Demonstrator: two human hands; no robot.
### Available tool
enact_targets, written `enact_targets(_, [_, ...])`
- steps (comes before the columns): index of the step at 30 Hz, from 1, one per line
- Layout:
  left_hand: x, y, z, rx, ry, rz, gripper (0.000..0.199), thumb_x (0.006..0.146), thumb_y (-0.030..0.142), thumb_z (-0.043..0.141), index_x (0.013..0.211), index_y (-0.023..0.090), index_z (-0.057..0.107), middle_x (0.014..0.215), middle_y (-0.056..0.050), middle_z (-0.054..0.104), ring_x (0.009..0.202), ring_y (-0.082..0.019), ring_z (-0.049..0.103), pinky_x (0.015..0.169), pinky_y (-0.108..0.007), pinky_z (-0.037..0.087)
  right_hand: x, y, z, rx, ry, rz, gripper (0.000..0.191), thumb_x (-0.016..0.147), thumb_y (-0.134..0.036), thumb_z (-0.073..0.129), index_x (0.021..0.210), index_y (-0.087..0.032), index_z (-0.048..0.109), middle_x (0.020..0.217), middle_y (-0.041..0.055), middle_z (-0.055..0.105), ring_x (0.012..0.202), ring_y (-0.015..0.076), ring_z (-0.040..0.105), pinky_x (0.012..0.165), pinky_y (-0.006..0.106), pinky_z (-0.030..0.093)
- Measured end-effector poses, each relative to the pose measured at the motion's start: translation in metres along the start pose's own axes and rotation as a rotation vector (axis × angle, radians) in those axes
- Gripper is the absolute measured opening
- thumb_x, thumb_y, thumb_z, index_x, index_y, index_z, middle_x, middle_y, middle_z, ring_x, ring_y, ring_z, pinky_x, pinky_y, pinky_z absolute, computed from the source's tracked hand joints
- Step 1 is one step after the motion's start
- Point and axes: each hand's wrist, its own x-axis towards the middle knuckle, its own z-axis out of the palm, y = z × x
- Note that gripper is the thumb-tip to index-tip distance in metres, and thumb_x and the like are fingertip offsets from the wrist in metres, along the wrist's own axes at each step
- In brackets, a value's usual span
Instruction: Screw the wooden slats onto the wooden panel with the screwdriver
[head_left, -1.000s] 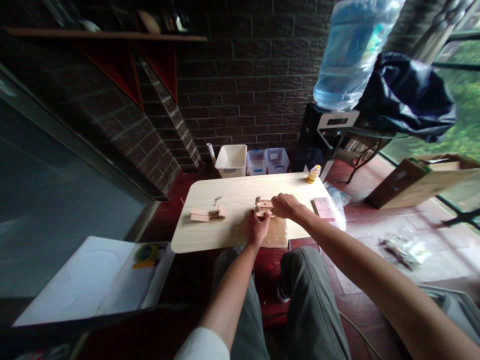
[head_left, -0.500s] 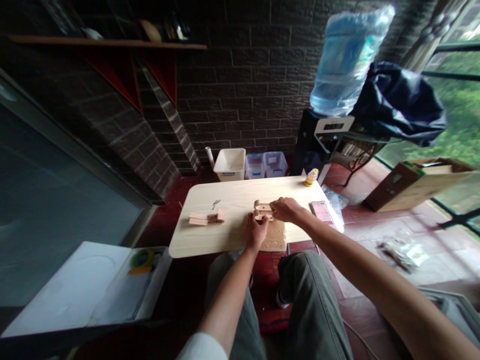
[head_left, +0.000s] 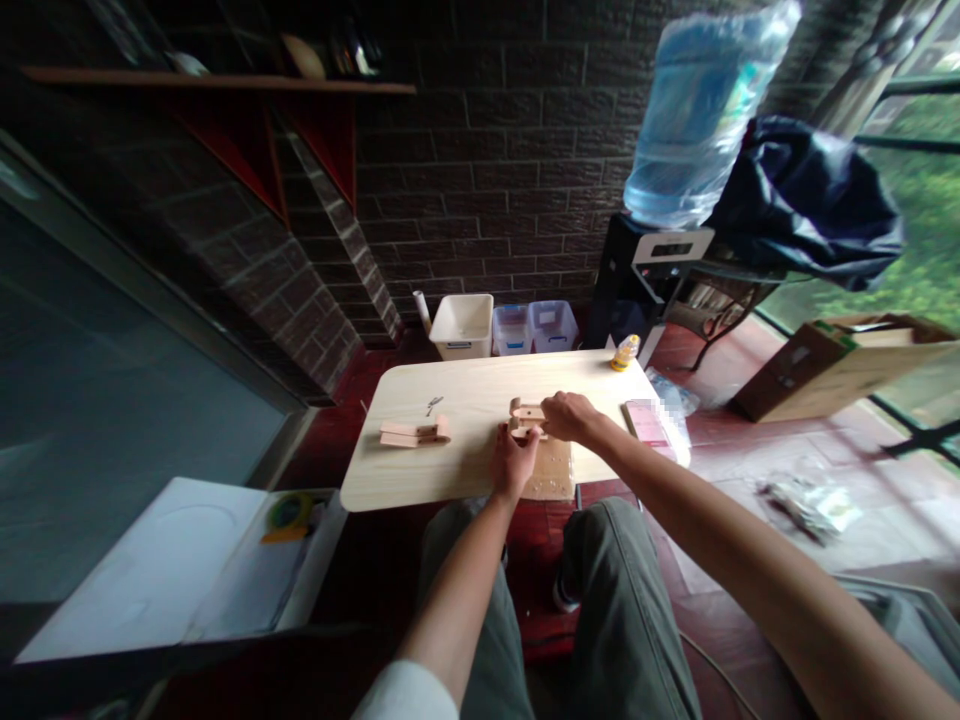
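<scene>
On the table, a light wooden assembly (head_left: 529, 411) with rounded ends and dark holes lies between my hands. My left hand (head_left: 514, 462) grips its near-left part, thumb and fingers curved around the wood. At its right end my right hand (head_left: 568, 416) is closed in a fist; what the fingers hold is hidden. A brown cardboard piece (head_left: 551, 475) lies under the work at the table's near edge. To the left rests a similar wooden assembly (head_left: 414, 433), with small dark metal pieces (head_left: 434, 404) behind it.
A yellow-capped bottle (head_left: 625, 353) stands at the table's far right, and a pink flat object (head_left: 646, 424) lies near the right edge. Plastic bins (head_left: 461, 345) stand behind the table (head_left: 465, 385). A water dispenser (head_left: 664, 255) and a cardboard box (head_left: 810, 370) are to the right.
The camera view has shifted slightly. Both hands stay at the same wooden assembly, with almost no visible movement.
</scene>
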Motion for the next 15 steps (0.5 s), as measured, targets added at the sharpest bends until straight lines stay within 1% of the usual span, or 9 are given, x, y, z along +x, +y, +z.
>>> enact_targets(4, [-0.0005,0.0018,-0.0011,-0.004,-0.002,-0.019,0.053,0.093,0.055,0.066,0.13,0.016,0.064,0.121,-0.017,0.074,0.109,-0.029,0.073,0.095,-0.037,0.057,-0.0008,0.0003,0.0,-0.005,0.018,0.005,0.044,0.096,-0.036,0.066,0.13,-0.009,0.069,0.123,0.0284,0.075,0.114,0.0361,0.076,0.092,0.039,0.062])
enact_targets(7, [-0.001,0.0026,-0.0026,-0.003,-0.011,-0.024,0.054,0.093,0.057,0.066,0.13,0.018,0.063,0.122,-0.016,0.073,0.109,-0.029,0.073,0.095,-0.037,0.056,-0.0026,0.0012,-0.0002,-0.002,0.02,-0.014,0.051,0.094,-0.037,0.07,0.136,-0.01,0.064,0.123,0.0266,0.075,0.114,0.0347,0.077,0.091,0.038,0.062])
enact_targets(9, [-0.0011,0.0029,-0.0031,-0.009,-0.013,-0.023,0.053,0.093,0.056,0.066,0.13,0.018,0.064,0.123,-0.015,0.073,0.11,-0.028,0.073,0.096,-0.036,0.056,-0.0036,0.0019,0.0002,-0.001,0.019,-0.022,0.053,0.093,-0.035,0.071,0.139,-0.009,0.061,0.123,0.027,0.075,0.114,0.0346,0.077,0.091,0.038,0.062])
enact_targets(15, [-0.0005,0.0014,-0.0011,0.004,-0.014,-0.006,0.054,0.094,0.056,0.064,0.132,0.017,0.062,0.123,-0.017,0.072,0.109,-0.03,0.073,0.096,-0.038,0.056,-0.0056,0.003,0.0001,-0.003,0.011,-0.041,0.046,0.096,-0.032,0.068,0.136,-0.012,0.061,0.125,0.026,0.074,0.116,0.0341,0.076,0.091,0.037,0.062])
